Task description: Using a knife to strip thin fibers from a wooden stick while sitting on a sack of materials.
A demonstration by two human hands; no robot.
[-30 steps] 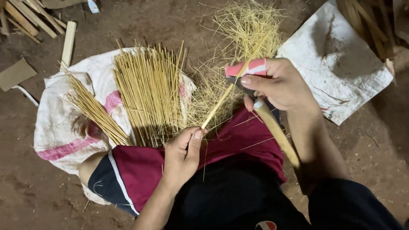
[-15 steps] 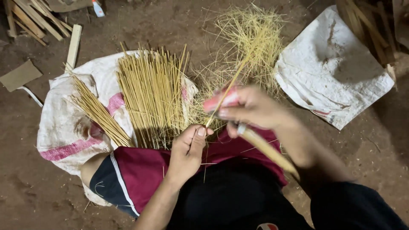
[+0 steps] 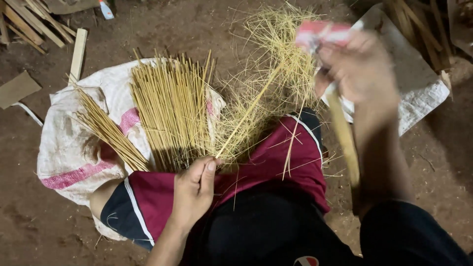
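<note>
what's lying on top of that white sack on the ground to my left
On the white sack lie two bunches of thin yellow sticks: a large one and a smaller slanted one. The person's knee in maroon shorts covers the sack's near edge, so anything beneath it stays hidden.

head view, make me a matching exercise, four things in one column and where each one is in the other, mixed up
Things:
1. thin stick
2. knife with the pink-wrapped handle
3. big bundle of sticks
4. flat wooden slat

Places:
A. lying on the white sack
B. on the dirt floor, upper left, beside the sack
C. in the blurred right hand, raised at upper right
D. its near end pinched by the left hand, above the maroon shorts

Pairs: 1-D, 2-C, 3-A, 4-B
</note>
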